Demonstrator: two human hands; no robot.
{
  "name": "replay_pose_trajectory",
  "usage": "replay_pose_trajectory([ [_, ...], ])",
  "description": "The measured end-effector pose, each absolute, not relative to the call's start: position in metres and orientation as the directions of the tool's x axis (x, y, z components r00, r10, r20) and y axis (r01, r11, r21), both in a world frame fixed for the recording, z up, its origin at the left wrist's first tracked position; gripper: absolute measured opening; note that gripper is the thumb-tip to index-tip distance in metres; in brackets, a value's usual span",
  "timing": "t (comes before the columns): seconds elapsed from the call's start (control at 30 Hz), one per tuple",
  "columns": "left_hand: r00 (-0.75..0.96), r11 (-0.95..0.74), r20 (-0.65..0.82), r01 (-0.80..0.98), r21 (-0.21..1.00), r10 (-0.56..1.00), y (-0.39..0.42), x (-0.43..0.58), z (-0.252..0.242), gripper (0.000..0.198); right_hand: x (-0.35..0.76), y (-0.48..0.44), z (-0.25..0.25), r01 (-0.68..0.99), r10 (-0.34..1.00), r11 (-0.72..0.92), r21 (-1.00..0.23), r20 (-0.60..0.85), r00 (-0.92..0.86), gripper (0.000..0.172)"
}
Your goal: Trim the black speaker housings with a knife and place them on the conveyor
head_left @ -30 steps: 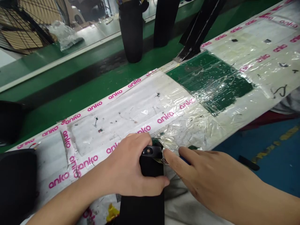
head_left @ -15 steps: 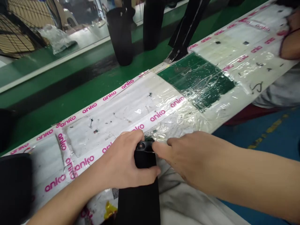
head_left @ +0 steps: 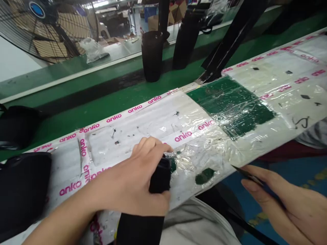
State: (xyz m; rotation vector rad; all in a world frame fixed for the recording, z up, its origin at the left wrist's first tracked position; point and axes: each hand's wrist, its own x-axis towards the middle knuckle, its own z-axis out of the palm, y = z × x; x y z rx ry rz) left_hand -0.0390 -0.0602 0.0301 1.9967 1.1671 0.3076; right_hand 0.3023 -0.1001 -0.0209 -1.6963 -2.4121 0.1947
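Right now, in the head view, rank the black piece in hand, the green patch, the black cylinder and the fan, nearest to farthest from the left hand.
From the left hand:
1. Black piece: held in the hand.
2. Green patch: on the bench, ahead right.
3. Black cylinder: beyond the bench.
4. Fan: farthest, upper left.

Two hands show: the left hand at seven o'clock and the right hand at four o'clock. The left closes around one black strip; the right pinches one dark blade. The bench carries one large green patch and one small green patch. Two black cylinders stand at twelve o'clock, two black bags sit at nine o'clock, and one fan and one clear plastic bag are at ten o'clock.
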Motion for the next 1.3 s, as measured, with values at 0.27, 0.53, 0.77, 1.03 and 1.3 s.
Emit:
replay_pose_trajectory([
  [0.27,0.473,-0.066,-0.206,0.496,0.866,0.857,-0.048,-0.039,-0.006,0.073,0.284,-0.122,-0.04,0.798,0.951,0.237,-0.554,-0.038,-0.308,0.032],
  [0.53,0.709,-0.242,0.063,0.155,0.958,0.703,-0.043,-0.037,-0.033,0.063,0.278,-0.117,-0.03,0.797,0.891,0.367,-0.48,-0.066,-0.45,0.026],
  [0.77,0.6,-0.268,0.178,0.063,0.961,0.78,-0.055,-0.017,-0.045,0.057,0.259,-0.102,-0.012,0.732,0.837,0.506,-0.457,0.056,-0.544,0.023],
  [1.03,0.495,-0.25,0.044,0.357,0.9,0.868,-0.062,-0.023,-0.02,0.047,0.236,-0.094,0.012,0.639,0.656,0.75,-0.173,0.07,-0.751,0.05],
  [1.3,0.498,-0.282,0.063,0.38,0.881,0.865,-0.055,-0.022,-0.026,0.047,0.227,-0.087,0.014,0.638,0.638,0.766,-0.074,-0.029,-0.769,0.088],
])
